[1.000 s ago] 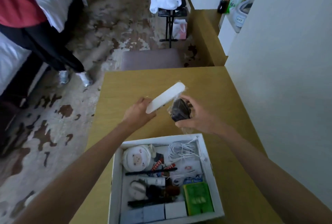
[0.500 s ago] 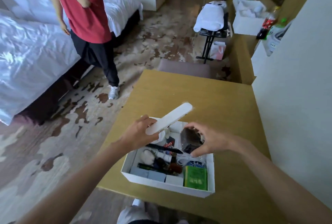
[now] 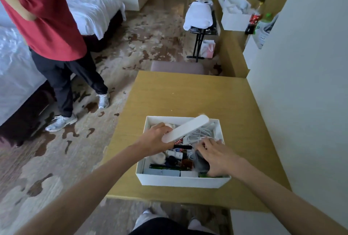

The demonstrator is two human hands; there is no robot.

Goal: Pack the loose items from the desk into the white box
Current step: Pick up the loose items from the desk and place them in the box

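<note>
**Head view: both hands over the box, last items going in**

Head view shows the white cardboard box [image 3: 180, 181] near the front edge of your yellow-wood desk [image 3: 190, 93], already crowded with small things: a tangle of white cable [image 3: 202, 133] at the far right, a black pen [image 3: 181, 146] across the middle.

Your right hand [image 3: 216, 157] is down inside the right side of the box, fingers curled on a dark wrapped bundle [image 3: 201, 162], probably pressing it into a gap among the other items.

Your left hand [image 3: 157, 137] grasps one end of a long flat white plastic bar [image 3: 185, 128], holding it tilted above the contents, its far end over the back rim. My guess is you are keeping it clear until the bundle is seated, then laying it on top.

Beyond the box the desk surface looks bare. Another person in a red shirt [image 3: 37, 12] stands on the carpet to the left, well apart.
</note>
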